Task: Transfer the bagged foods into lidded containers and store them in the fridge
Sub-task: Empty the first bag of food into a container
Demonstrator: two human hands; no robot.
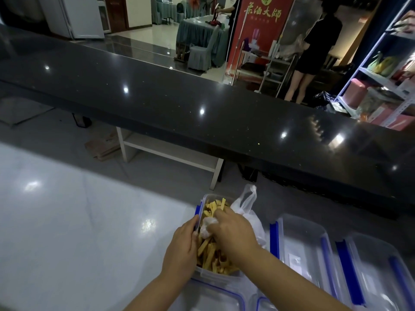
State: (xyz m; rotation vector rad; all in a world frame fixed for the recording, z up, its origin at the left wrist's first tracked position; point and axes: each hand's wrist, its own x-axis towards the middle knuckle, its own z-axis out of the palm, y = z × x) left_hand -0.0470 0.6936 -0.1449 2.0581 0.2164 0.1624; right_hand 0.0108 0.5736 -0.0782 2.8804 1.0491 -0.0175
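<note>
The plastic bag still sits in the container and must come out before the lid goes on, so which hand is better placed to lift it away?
Right. The right hand already grips the plastic bag over the yellow strips, while the left hand steadies the container at its left rim.

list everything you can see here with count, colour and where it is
food container: 1, clear with blue clips, near edge of white counter
food strips: many, yellow, inside that container
plastic bag: 1, clear white, at the container's right
lidded containers: at least 2, clear with blue clips, right of the bag
loose lids: 2, clear, blue-rimmed, bottom edge
bar top: 1, black, behind
left hand: holds the container's left rim
right hand: pinches the bag over the strips
</note>
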